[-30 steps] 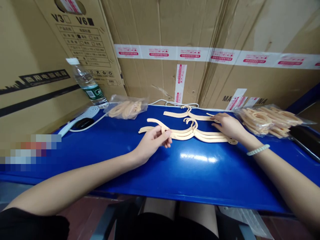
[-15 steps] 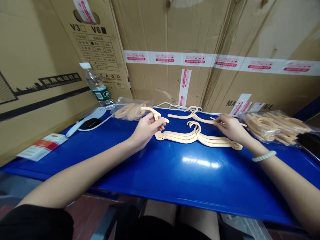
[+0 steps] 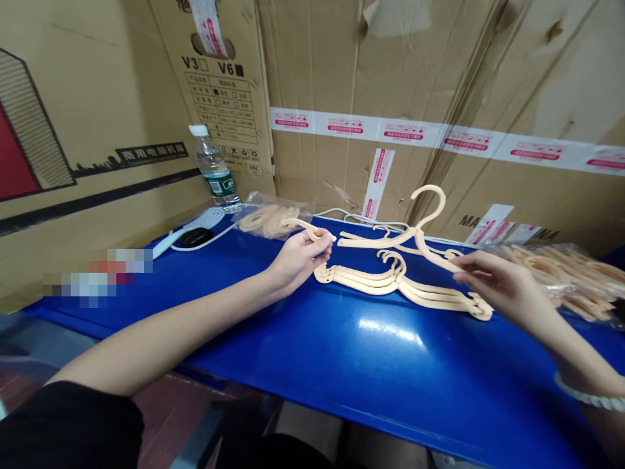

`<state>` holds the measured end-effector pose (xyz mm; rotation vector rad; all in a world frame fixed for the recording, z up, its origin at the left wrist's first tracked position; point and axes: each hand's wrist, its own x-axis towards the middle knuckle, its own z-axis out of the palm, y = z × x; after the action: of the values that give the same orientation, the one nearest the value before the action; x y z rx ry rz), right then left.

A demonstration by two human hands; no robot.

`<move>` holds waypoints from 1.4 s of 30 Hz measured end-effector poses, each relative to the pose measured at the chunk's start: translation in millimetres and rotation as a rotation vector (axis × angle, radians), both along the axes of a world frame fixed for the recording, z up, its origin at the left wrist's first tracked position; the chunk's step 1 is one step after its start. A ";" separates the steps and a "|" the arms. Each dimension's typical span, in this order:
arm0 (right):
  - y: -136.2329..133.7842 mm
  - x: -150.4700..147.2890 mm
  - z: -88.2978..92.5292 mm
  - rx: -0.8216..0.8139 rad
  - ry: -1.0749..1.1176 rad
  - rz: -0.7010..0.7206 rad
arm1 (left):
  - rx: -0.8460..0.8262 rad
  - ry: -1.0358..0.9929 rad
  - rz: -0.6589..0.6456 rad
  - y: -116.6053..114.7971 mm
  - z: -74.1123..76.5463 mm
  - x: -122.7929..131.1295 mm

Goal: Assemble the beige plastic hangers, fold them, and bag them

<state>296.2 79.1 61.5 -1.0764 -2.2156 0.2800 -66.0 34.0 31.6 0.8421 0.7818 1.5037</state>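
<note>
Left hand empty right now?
No, the left hand pinches a curved beige piece between thumb and fingers, its free end sticking out toward the bagged pieces.

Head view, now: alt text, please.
A person's right hand holds up a beige hanger by one end; the left hand holds a smaller curved piece near the hanger's other end. More hangers lie on the blue table, with bagged pieces to both sides and a bottle at back left.
</note>
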 end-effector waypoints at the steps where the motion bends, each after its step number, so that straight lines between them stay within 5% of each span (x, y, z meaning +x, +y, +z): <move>1: 1.2 0.8 -2.1 -0.024 0.012 0.013 | -0.013 -0.009 -0.011 -1.5 -0.7 0.8; 26: 1.0 -2.0 2.4 0.022 0.002 0.080 | -0.112 -0.062 -0.209 -8.4 -2.1 1.7; 42: -1.8 -6.3 2.1 0.054 -0.009 0.112 | -0.148 -0.028 -0.097 -9.1 -6.4 5.8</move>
<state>290.0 77.4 63.5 -0.9284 -2.2826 0.2623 -60.3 24.9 25.2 0.7368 0.8101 1.3517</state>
